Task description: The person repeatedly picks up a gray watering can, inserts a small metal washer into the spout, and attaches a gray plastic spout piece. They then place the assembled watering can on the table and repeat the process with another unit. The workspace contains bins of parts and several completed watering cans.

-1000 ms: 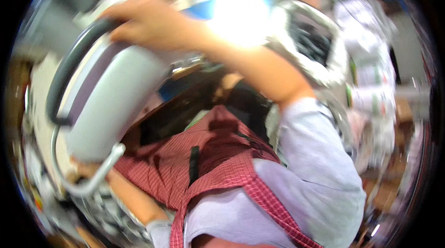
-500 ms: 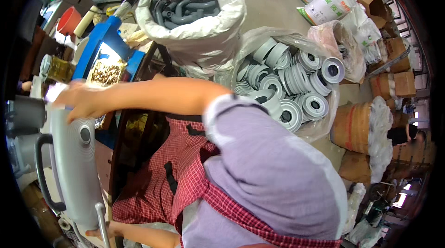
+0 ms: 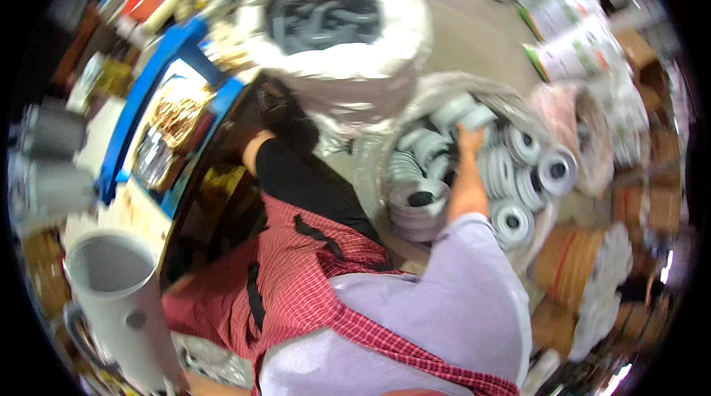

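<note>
Stretched away to the right, my right hand (image 3: 470,141) reaches into a clear plastic bag of grey round ringed lids (image 3: 512,223). It touches a grey lid near the top of the pile; blur hides how the fingers sit. At the lower left a tall grey pitcher (image 3: 127,326) leans with its open mouth up and a handle on its left side. My left hand (image 3: 178,383) is low against the pitcher's base, mostly hidden at the picture's edge, so its fingers do not show.
A white sack (image 3: 355,63) of grey curved handles stands beyond my knees. On the bench at left, a blue-framed tray (image 3: 122,122) holds small brass-coloured parts. More grey pitchers (image 3: 52,185) stand at the far left. Cardboard boxes (image 3: 566,266) and white sacks (image 3: 570,55) line the right.
My right hand has left the pitcher's top and swung right into the bag of lids. The pitcher's open mouth now shows. The view has shifted, and my left hand stays by the base.
</note>
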A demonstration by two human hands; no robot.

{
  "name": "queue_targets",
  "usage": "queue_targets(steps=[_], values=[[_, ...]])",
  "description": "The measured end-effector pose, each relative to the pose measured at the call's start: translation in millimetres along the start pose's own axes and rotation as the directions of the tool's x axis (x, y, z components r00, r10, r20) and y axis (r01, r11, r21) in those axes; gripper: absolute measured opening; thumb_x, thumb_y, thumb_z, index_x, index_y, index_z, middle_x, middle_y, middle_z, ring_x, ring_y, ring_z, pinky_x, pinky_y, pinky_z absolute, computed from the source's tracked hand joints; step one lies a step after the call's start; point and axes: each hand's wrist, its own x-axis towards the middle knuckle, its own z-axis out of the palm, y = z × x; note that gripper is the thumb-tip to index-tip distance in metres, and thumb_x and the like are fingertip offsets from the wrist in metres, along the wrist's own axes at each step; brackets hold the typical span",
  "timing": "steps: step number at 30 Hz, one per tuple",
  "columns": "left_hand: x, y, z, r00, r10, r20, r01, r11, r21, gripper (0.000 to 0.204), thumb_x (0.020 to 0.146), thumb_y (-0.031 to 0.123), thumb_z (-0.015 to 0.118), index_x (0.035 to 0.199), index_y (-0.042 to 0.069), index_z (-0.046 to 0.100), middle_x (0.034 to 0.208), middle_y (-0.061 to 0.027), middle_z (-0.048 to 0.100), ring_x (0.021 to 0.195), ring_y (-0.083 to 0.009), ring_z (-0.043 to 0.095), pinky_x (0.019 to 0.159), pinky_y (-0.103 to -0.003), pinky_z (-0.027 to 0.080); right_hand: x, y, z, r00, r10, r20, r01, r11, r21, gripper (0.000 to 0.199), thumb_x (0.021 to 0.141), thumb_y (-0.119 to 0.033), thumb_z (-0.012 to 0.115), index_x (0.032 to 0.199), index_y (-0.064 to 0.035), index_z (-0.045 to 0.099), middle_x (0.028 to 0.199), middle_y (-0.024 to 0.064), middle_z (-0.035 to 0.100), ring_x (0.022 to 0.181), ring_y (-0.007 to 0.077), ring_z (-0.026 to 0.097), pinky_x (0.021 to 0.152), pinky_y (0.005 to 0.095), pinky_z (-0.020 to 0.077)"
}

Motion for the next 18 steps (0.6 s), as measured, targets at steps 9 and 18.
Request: queue_targets(steps=[9,18], values=[[-6.9,-5.1,-38.0,0.94,-0.334,0.068,0.33,0.841,-0.429,0.054,0.099,0.046,0.037,0.118,-0.001,0.055,0.106,-0.013,0.064,0.094,-0.0235,0.062,0.081,-0.034,0.051,-172.0,-101.6,-145.0,0.652,-0.758,-0.018,0.607,0.506,0.613,0.045,0.085,-0.029,0.065,0.112,0.0063,0.058,0.1,0.0167,0.064,0.088,0.0282,0.062,0.083,0.0387,0.0477],[-15.4,-5.3,-59.4,0.901,-0.416,0.126,0.408,0.711,-0.573,0.048,0.1,0.041,0.037,0.118,0.001,0.057,0.107,-0.0115,0.064,0.094,-0.0215,0.063,0.082,-0.032,0.052,-508.0,-334.8,-161.9,-0.303,-0.886,-0.352,0.214,-0.423,0.88,0.078,0.064,-0.03,0.082,0.125,0.0084,0.052,0.098,0.0182,0.06,0.088,0.0306,0.057,0.081,0.0395,0.047]])
